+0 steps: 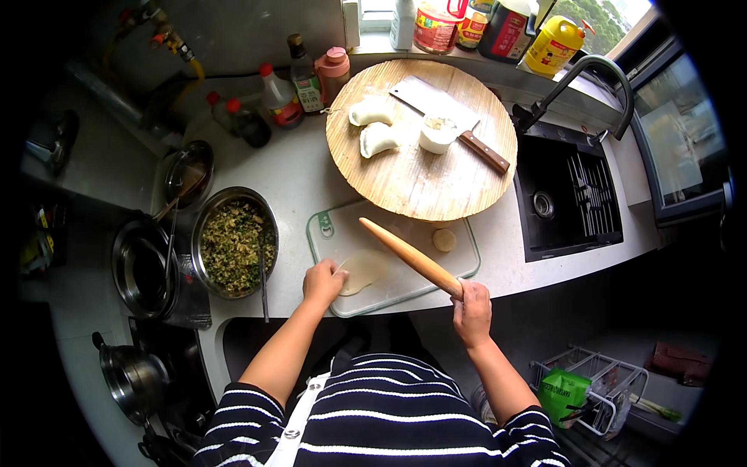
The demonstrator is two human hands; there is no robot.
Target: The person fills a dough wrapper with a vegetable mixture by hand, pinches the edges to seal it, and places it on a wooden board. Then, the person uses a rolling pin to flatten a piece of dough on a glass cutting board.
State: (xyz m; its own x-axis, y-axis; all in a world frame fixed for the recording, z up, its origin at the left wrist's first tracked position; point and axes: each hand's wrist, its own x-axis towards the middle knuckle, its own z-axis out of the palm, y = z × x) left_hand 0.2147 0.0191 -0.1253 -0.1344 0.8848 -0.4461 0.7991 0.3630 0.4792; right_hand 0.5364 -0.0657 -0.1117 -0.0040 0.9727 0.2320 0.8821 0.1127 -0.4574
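By the counter's (299, 175) front edge, left fingers (338, 274) pinch dough (364, 272), right fingers (471, 291) hug a rolling pin (412, 258); a round board (420, 187) crowds behind, a bowl (233, 193) left.

green packet (562, 398): white lettering | yellow jug (551, 43): red print | dark bottle (298, 56): white label (310, 94), dark characters | black jug (498, 17): red label (510, 36) | red tub (436, 31): pale print
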